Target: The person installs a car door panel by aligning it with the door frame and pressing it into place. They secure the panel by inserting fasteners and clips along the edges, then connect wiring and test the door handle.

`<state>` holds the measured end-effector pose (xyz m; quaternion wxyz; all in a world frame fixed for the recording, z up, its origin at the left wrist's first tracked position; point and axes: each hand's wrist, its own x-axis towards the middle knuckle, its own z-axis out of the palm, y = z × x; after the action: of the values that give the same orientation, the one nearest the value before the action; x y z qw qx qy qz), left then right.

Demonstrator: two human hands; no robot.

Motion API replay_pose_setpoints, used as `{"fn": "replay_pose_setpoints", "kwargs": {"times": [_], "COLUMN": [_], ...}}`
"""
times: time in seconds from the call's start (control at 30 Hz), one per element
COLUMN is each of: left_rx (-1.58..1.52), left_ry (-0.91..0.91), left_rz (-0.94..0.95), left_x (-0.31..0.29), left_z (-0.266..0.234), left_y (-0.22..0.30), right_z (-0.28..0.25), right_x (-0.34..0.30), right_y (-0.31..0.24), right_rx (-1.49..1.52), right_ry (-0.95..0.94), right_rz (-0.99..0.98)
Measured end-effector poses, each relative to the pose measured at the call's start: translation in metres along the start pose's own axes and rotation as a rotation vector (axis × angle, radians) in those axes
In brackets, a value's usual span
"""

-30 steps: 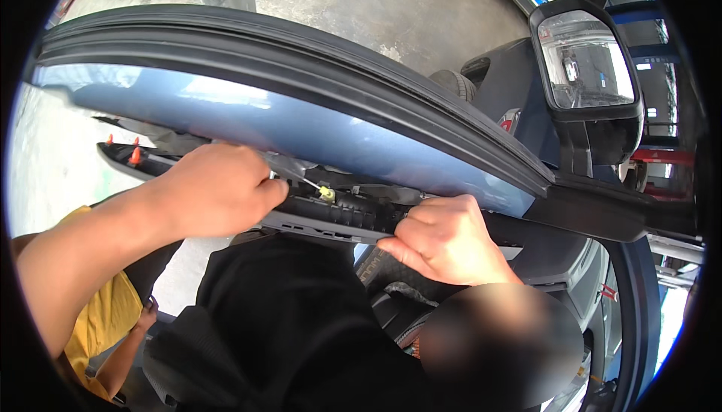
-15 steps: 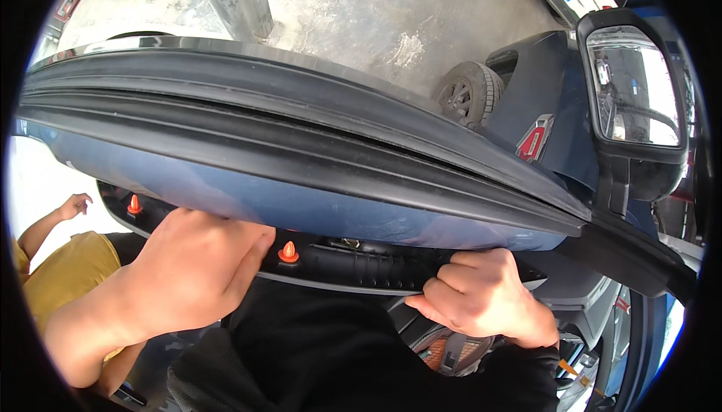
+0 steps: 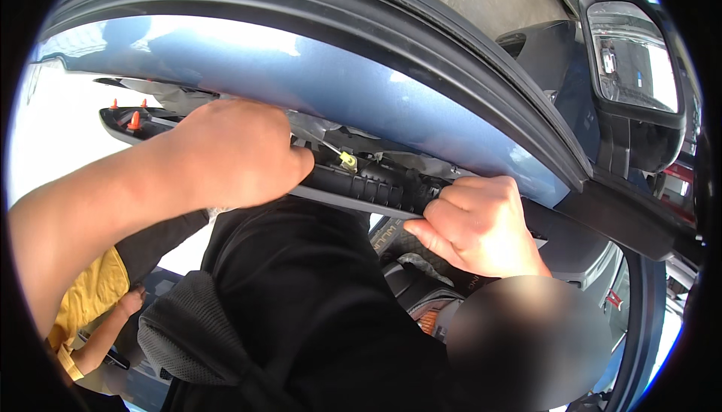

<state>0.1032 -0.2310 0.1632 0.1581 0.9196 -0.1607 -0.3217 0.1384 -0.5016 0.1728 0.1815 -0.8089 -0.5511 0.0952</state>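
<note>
While both hands gripped the black door trim panel [image 3: 368, 190], left hand [image 3: 226, 152] and right hand [image 3: 477, 224] clenched on its edge, it seemingly needed aligning with the blue car door [image 3: 338, 81].

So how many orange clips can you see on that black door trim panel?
2, both at the far left end of the black trim panel: one orange clip, another smaller just left. The left hand may hide more.
</note>
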Motion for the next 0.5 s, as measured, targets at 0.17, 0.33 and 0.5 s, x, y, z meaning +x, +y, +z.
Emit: {"fn": "replay_pose_setpoints", "kwargs": {"times": [0.17, 0.33, 0.5], "left_rx": [-0.093, 0.060, -0.050], "left_ry": [-0.135, -0.160, 0.025], "left_rz": [-0.240, -0.102, -0.176], "left_x": [0.006, 0.006, -0.011], "left_z": [-0.008, -0.006, -0.009], "left_y": [0.010, 0.002, -0.006], "right_z": [-0.001, 0.001, -0.002], "right_x": [-0.004, 0.000, 0.000], "right_y": [-0.001, -0.005, -0.002], "right_rx": [-0.033, 0.019, -0.034], "right_ry": [-0.003, 0.062, 0.065], "right_rz": [0.011, 0.030, 0.009]}}
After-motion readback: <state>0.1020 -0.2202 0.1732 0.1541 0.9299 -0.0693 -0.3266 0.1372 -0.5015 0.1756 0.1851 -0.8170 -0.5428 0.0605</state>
